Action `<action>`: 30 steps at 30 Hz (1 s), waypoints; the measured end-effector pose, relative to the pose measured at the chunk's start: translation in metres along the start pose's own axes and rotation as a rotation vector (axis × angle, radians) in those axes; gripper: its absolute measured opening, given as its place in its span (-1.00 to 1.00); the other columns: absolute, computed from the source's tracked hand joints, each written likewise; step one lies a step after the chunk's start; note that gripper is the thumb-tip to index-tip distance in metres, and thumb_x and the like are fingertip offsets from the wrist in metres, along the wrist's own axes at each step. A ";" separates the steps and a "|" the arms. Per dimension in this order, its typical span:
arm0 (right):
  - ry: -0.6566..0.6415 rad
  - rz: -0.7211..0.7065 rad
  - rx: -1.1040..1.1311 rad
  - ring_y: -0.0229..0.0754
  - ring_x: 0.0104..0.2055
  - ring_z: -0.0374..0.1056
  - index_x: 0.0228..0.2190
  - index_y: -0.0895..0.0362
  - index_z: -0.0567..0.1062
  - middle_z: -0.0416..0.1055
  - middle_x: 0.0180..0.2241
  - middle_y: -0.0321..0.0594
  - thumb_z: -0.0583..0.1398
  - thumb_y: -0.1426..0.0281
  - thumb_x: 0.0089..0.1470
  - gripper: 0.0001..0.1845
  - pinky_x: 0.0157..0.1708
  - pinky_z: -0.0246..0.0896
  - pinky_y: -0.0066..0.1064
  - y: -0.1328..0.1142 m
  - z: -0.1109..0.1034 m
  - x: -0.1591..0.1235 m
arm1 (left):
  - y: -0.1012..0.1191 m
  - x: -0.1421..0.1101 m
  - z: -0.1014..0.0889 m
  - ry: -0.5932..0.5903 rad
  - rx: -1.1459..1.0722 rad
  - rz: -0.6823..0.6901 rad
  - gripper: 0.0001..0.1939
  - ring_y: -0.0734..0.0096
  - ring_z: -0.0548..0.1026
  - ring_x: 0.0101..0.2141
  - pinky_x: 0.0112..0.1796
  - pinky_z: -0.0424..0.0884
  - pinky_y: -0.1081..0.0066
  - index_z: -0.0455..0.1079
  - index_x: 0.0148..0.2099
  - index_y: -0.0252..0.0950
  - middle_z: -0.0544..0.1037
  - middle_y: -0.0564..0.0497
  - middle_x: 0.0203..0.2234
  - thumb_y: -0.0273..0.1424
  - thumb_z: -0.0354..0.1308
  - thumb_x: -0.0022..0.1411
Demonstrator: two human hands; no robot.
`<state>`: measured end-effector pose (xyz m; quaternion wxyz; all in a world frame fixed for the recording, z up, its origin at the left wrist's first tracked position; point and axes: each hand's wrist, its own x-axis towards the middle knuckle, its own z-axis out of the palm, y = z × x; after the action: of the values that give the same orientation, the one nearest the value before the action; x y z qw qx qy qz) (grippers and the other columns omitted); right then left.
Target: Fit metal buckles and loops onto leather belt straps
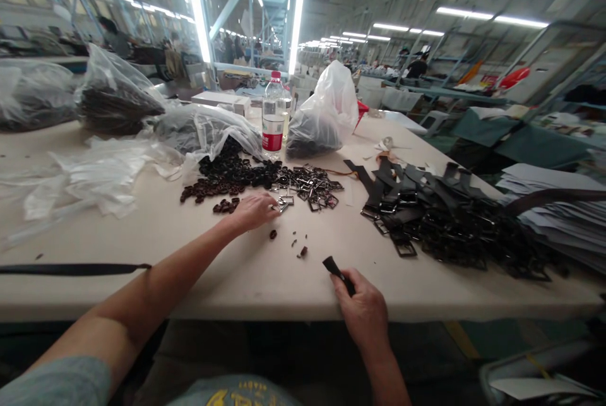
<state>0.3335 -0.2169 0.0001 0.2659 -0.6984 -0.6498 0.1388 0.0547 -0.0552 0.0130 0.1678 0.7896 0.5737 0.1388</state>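
My left hand (pixel 255 211) reaches to the near edge of a pile of metal buckles (pixel 312 186), its fingers closed on one square buckle (pixel 285 202). Held in my closed right hand (pixel 363 302), near the table's front edge, is a short black strap (pixel 338 273), its flat end pointing up and left. Most of that strap is hidden by the palm. Dark strap loops (pixel 227 205) lie just beyond my left hand, at the front of a larger heap of black loops (pixel 237 169). One brown loop (pixel 273 235) and several small bits lie between my hands.
Finished-looking black straps with buckles (pixel 440 216) are heaped at the right, beside stacked sheets (pixel 558 204). A plastic bottle (pixel 273 115) stands behind the buckles, between filled plastic bags (pixel 326 112). Crumpled white plastic (pixel 99 172) and a long black strap (pixel 71 268) lie on the left.
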 end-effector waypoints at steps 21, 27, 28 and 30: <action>-0.035 0.069 0.139 -0.12 -0.28 0.42 -0.31 0.06 0.53 0.52 -0.36 -0.24 0.13 0.11 0.15 -0.69 -0.26 0.17 -0.35 -0.009 -0.007 0.002 | -0.006 0.003 -0.010 0.175 -0.162 -0.082 -0.58 0.38 0.47 -0.39 -0.30 0.35 0.44 0.59 -0.17 -0.33 0.59 -0.05 -0.40 -0.19 -0.01 0.27; 0.013 0.056 0.179 -0.11 -0.25 0.44 -0.25 0.09 0.53 0.54 -0.31 -0.19 0.17 0.14 0.11 -0.69 -0.22 0.21 -0.33 -0.023 -0.008 0.006 | 0.030 -0.031 -0.012 0.049 -0.846 -0.057 -0.53 0.50 0.37 -0.50 -0.41 0.35 0.45 0.56 -0.24 -0.41 0.52 0.00 -0.51 -0.07 0.23 0.02; 0.019 0.058 0.186 -0.11 -0.24 0.45 -0.24 0.10 0.52 0.55 -0.31 -0.19 0.18 0.15 0.11 -0.69 -0.21 0.21 -0.33 -0.026 -0.008 0.007 | 0.037 -0.036 -0.013 0.033 -0.933 -0.073 -0.54 0.52 0.36 -0.51 -0.42 0.34 0.46 0.56 -0.26 -0.41 0.51 0.00 -0.52 -0.09 0.28 -0.03; 0.028 0.063 0.192 -0.10 -0.24 0.45 -0.23 0.09 0.51 0.55 -0.31 -0.20 0.19 0.15 0.10 -0.70 -0.21 0.22 -0.33 -0.032 -0.007 0.009 | 0.051 -0.046 -0.014 0.001 -1.009 -0.102 -0.57 0.55 0.34 -0.55 -0.47 0.30 0.48 0.56 -0.29 -0.41 0.47 0.04 -0.57 -0.12 0.34 -0.07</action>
<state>0.3114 -0.2088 0.0254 0.3360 -0.6918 -0.6074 0.1987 0.0787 -0.1116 0.0460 0.5346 0.5811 0.4730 0.3909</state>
